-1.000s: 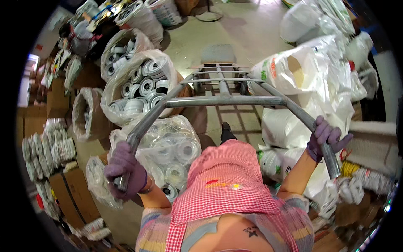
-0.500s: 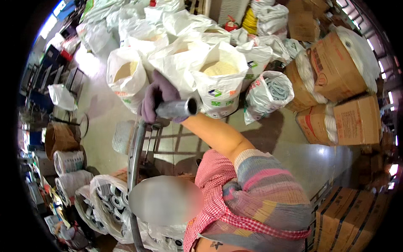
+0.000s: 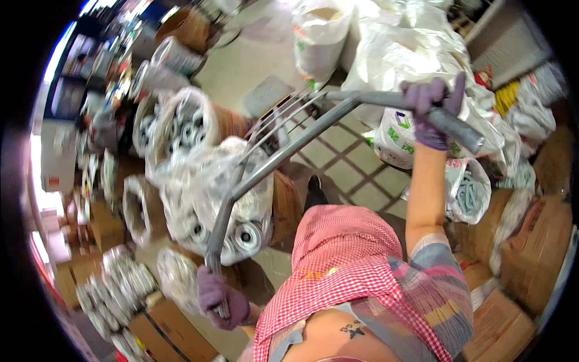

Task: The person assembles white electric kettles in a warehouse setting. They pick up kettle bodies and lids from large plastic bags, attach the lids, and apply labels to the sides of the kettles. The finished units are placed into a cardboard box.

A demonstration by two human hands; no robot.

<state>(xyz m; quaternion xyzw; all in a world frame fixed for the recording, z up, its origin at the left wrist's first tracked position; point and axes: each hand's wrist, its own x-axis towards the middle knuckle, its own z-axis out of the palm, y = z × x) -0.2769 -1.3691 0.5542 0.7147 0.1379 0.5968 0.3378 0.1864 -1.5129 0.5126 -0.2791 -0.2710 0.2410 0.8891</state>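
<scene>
Both hands are clamped on the grey metal handle bar [image 3: 283, 154] of a hand cart: the left hand [image 3: 222, 297] grips its lower end near the lower-left of the view, the right hand [image 3: 431, 111] holds the upper end, 2 purple gloves well apart. The cart's frame stands on the tiled floor [image 3: 347, 163] between clear bags of white spools [image 3: 211, 187] on the left and white sacks [image 3: 416, 48] on the right. Steering well likely means keeping both grips firm and swinging the bar slowly, so the frame stays off the bags close on either side.
</scene>
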